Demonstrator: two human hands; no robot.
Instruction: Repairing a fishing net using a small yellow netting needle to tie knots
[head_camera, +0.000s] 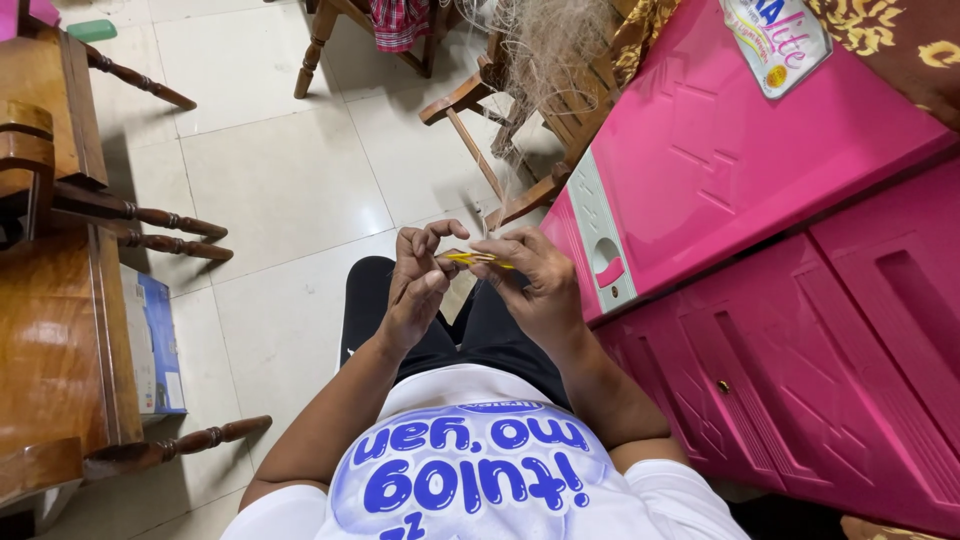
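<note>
Both hands, your left hand (418, 275) and right hand (535, 278), are pinched shut on that thin yellow strip (472, 259) over your lap, so tugging unevenly could probably snap it or let it slip.

A floor of large pale glossy tiles (270, 170) fills the middle of the room. Dark wooden furniture with turned legs (60, 300) stands on the left, with a blue box (160, 340) beside it. Wooden chairs (500, 110) stand at the top, one draped with pale tangled netting (545, 40). Bright pink plastic cabinets (760, 300) line the right side.
</note>
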